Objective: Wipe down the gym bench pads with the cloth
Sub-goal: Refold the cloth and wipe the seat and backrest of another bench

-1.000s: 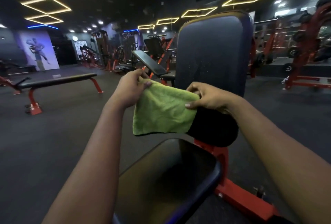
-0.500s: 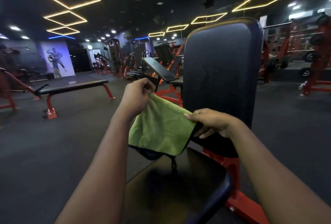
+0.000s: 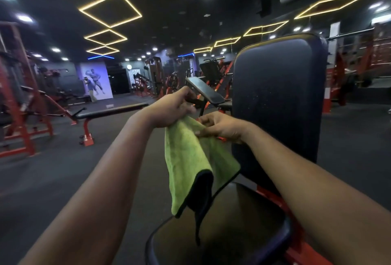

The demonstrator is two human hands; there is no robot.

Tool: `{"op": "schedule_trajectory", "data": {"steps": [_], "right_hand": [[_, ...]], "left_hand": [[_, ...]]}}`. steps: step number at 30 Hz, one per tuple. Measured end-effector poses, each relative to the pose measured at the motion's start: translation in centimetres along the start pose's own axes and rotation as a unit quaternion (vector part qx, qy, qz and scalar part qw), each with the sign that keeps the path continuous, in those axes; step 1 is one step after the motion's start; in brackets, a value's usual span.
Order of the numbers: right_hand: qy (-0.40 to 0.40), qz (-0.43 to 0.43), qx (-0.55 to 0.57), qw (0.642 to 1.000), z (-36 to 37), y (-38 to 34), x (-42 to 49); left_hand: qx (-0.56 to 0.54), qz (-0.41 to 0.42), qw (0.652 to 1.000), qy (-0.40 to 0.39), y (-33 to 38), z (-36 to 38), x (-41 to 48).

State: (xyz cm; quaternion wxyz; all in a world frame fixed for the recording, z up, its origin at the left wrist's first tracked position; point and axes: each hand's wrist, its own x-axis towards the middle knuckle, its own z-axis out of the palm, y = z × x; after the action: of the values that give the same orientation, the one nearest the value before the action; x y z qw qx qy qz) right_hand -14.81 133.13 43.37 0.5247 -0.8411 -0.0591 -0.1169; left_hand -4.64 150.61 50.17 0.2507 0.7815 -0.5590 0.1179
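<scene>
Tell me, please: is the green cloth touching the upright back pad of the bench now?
Cannot tell. In the head view the green cloth hangs from both hands in front of the back pad; its right edge overlaps the pad's outline, so no gap or contact shows.

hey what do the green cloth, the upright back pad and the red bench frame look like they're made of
Green cloth: likely microfibre, going by its fuzzy matte nap, limp drape and dark stitched edging. Upright back pad: probably vinyl or faux leather over foam; smooth, dark, faintly glossy, with a rounded piped rim and pale specks. Red bench frame: seemingly painted or powder-coated steel, with rigid straight members in even colour.
</scene>
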Motion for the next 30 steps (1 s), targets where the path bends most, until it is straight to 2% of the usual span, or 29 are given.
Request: {"op": "schedule_trajectory", "data": {"steps": [4,6,8,10,15,17,20,24,26,28,30], "right_hand": [[0.075,-0.047,-0.212,0.973,-2.4,-2.5,-0.3],[0.105,-0.056,-0.282,0.952,-3.1,-3.8,-0.3],[0.129,-0.054,-0.333,0.932,-3.7,-4.5,-0.4],[0.131,-0.031,-0.380,0.915,-4.3,-4.4,-0.6],[0.144,0.071,-0.495,0.854,-3.9,-1.9,-0.1],[0.204,0.102,-0.483,0.845,-3.2,-1.0,0.5],[0.301,0.106,-0.441,0.839,-2.5,-0.1,1.7],[0.310,0.085,-0.401,0.858,-2.7,0.6,2.5],[0.287,0.078,-0.386,0.873,-3.2,0.8,2.6],[0.269,0.082,-0.380,0.881,-3.1,0.7,2.8],[0.292,0.087,-0.353,0.885,-2.8,1.0,3.0]], "left_hand": [[0.084,-0.036,0.991,-0.098,-1.0,0.2,-1.4],[0.136,-0.059,0.976,-0.157,-1.7,0.8,-1.4],[0.183,-0.075,0.966,-0.168,-2.6,0.9,-1.5],[0.193,-0.086,0.970,-0.122,-3.8,0.5,-1.6],[0.155,-0.087,0.978,0.105,-5.2,-1.5,-2.2],[0.137,-0.096,0.980,0.112,-5.7,-2.5,-2.8],[0.133,-0.125,0.983,0.035,-7.0,-4.1,-4.1],[0.202,-0.171,0.963,-0.055,-9.6,-6.0,-6.6],[0.201,-0.191,0.960,-0.039,-10.9,-6.5,-7.9],[0.205,-0.216,0.954,0.014,-12.1,-6.6,-9.2],[0.197,-0.245,0.946,0.084,-13.2,-6.3,-10.4]]}}
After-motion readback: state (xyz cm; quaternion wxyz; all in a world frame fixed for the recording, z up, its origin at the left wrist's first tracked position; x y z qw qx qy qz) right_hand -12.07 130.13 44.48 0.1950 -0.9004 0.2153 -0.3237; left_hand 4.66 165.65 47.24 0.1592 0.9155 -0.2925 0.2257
